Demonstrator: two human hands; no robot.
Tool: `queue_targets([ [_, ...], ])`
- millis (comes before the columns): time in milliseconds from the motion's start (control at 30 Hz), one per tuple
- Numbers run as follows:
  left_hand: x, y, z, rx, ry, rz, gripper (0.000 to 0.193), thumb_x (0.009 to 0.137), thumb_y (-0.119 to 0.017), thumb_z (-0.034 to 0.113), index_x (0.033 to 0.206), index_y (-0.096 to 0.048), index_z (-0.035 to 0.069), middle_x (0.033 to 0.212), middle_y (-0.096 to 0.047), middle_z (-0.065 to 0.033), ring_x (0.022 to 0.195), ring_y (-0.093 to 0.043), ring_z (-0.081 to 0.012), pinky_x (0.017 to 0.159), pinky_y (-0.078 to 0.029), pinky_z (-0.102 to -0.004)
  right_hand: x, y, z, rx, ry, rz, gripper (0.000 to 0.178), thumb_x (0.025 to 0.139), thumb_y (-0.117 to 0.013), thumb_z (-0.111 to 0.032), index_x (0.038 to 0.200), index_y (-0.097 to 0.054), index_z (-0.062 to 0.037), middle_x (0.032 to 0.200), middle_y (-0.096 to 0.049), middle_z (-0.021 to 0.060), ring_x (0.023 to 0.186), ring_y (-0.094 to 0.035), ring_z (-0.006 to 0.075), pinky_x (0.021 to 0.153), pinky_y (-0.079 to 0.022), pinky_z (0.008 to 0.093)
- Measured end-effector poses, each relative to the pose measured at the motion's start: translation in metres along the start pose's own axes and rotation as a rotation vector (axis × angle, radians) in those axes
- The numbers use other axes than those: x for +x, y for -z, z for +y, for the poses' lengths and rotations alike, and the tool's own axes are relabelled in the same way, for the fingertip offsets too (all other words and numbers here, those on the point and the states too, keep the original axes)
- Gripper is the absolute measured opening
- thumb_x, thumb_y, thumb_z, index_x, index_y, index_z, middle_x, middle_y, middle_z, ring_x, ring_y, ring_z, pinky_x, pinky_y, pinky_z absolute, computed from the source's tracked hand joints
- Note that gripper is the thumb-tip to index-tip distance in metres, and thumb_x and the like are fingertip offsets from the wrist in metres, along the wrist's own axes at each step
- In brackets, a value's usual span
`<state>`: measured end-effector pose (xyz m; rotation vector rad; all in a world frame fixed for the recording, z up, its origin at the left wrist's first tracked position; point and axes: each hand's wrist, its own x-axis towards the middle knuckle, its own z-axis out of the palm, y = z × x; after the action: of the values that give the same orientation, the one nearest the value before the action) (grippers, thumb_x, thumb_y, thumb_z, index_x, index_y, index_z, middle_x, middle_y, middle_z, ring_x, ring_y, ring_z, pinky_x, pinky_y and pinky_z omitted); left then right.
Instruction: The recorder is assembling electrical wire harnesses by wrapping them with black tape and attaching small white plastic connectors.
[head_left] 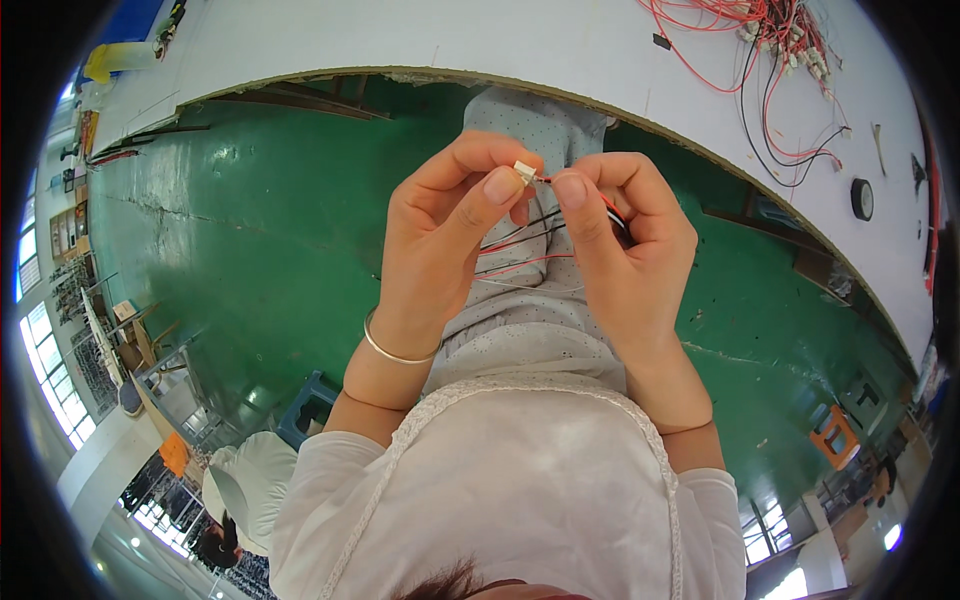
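Note:
Between the thumb and forefinger of my left hand (450, 215) is a small cream-coloured plug connector (525, 171). My right hand (630, 220) pinches thin wires right beside it, at the connector's right end. Black, red and white wires (520, 262) hang in loose strands below and between the two hands, and part of the bundle passes under my right fingers. Both hands are held above my lap, just in front of the table edge. The exact wire ends at the connector are too small to make out.
A white table (560, 45) with a curved cutout edge lies ahead. A tangle of red and black wires with connectors (790, 40) rests at its far right, near a black round roll (861, 199). A yellow item (110, 62) is at far left. Behind me sits another person (250, 490).

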<state>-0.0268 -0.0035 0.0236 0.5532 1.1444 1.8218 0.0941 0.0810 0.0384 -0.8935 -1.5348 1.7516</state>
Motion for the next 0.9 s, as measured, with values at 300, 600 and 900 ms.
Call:
queue_targets([
  [300,-0.002,0.003,-0.002,0.119,-0.086,0.014,0.015,0.093,-0.064,0.009,0.103,-0.066,-0.001,0.101,-0.060,-0.0038,0.080,-0.054,-0.0104,0.071,-0.045,-0.0238,-0.001,0.002,-0.002,-0.118,0.057,-0.006,0.011,0.092,-0.069,-0.010,0.090,-0.061,-0.0032,0.065,-0.050,-0.0089,0.059,-0.034,-0.0025,0.053,-0.024,0.0149],
  [600,0.000,0.008,-0.004,0.260,-0.178,-0.030,0.013,0.093,-0.064,0.006,0.103,-0.066,-0.002,0.103,-0.057,-0.0042,0.084,-0.054,-0.0093,0.069,-0.044,-0.0217,-0.001,0.001,-0.011,-0.087,-0.027,0.014,0.012,0.092,-0.069,-0.011,0.087,-0.061,-0.0033,0.063,-0.050,-0.0091,0.058,-0.036,-0.0025,0.052,-0.026,0.0150],
  [900,-0.001,0.003,-0.009,0.120,-0.126,0.010,0.015,0.094,-0.063,0.009,0.105,-0.065,-0.001,0.105,-0.062,-0.0063,0.087,-0.057,-0.0109,0.075,-0.050,-0.0257,0.001,0.000,0.002,0.041,-0.087,-0.063,0.015,0.093,-0.069,-0.016,0.089,-0.063,-0.0026,0.064,-0.052,-0.0069,0.053,-0.040,-0.0007,0.047,-0.028,0.0173],
])
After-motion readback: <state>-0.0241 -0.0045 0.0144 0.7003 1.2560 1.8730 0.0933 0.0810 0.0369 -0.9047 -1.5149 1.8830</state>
